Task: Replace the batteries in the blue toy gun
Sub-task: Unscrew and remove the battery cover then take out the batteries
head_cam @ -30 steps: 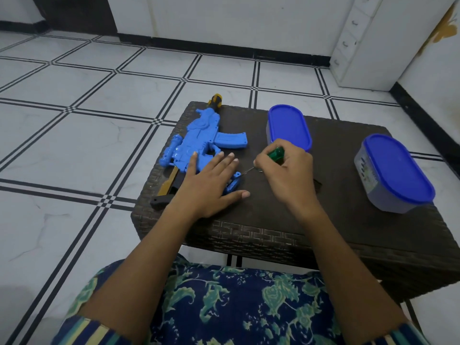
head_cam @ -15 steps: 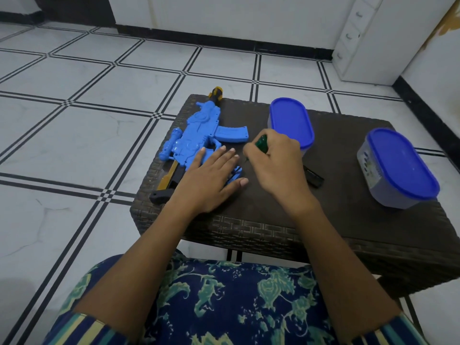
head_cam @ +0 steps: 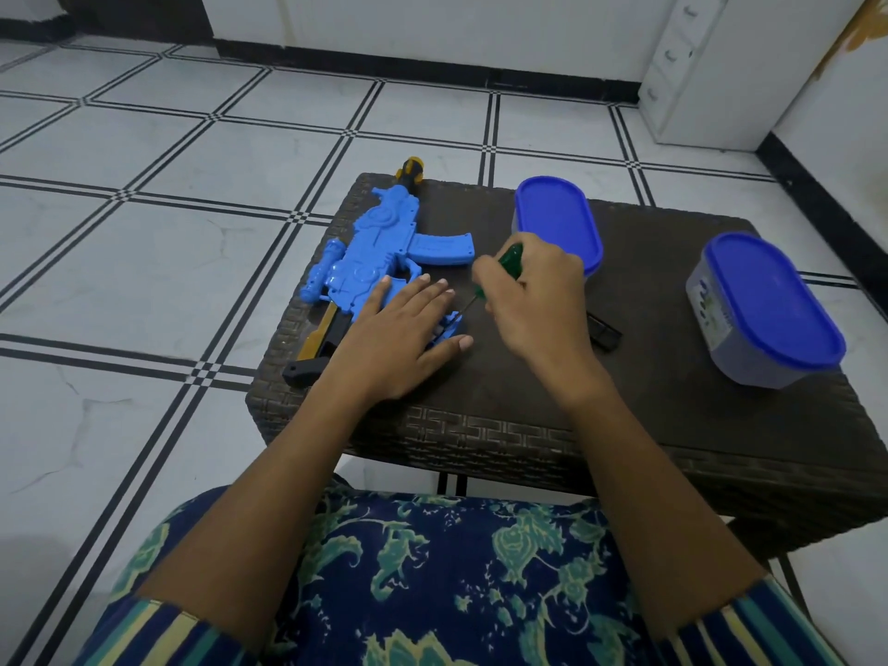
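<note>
The blue toy gun (head_cam: 384, 262) lies at the worktop's (head_cam: 528, 415) nine o'clock, pinned under the flat, open left hand (head_cam: 403, 338); the right hand's (head_cam: 533, 300) fingers grip a screwdriver (head_cam: 504, 266) at its grip. Judging by this, the cover is unfinished and the batteries unswapped.

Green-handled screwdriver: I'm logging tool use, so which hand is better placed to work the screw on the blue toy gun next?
Right. The right hand already grips the green-handled screwdriver, tip angled at the blue plastic toy gun grip. The left hand lies flat on it, bracing.
</note>
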`<state>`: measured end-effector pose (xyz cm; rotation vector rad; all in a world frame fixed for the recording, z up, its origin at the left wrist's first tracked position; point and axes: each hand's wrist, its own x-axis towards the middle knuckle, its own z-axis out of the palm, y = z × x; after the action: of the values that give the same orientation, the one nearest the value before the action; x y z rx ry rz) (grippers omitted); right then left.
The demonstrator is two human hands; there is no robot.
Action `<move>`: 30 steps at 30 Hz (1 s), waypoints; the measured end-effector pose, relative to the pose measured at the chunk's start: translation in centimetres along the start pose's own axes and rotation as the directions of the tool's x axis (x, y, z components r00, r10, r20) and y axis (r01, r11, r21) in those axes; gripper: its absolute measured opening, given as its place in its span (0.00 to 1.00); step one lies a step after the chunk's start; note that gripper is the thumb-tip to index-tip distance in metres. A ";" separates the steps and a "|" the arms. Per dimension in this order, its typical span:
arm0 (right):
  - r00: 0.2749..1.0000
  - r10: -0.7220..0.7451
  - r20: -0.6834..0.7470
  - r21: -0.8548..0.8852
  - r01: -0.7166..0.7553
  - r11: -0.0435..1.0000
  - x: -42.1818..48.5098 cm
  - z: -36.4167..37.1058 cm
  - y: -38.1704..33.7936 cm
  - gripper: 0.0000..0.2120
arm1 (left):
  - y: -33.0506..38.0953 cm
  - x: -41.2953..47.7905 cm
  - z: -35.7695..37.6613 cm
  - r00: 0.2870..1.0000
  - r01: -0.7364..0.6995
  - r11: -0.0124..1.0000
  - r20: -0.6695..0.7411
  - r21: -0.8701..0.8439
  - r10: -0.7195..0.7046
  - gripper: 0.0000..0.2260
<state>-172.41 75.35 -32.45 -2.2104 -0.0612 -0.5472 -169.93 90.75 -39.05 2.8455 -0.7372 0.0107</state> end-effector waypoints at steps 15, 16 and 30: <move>0.981 -0.036 0.189 -0.158 0.066 0.985 -0.3 1.6 -1.0 0.14 | 0.1 -0.2 -0.2 0.999 -0.046 0.999 -0.023 -0.025 0.046 0.36; 0.985 -0.007 0.172 -0.084 0.022 0.996 -0.1 1.5 -0.7 0.14 | 0.1 -0.2 -0.1 0.999 -0.044 0.999 -0.022 -0.018 0.044 0.38; 0.935 0.337 0.112 0.436 -0.351 0.829 0.6 -1.5 0.9 0.05 | 0.0 0.4 -0.6 0.984 0.031 0.948 -0.155 -0.316 -0.083 0.16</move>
<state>-172.22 73.61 -32.01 -1.7173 0.1785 -0.2609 -169.57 90.67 -38.45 2.5252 -0.5642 0.1122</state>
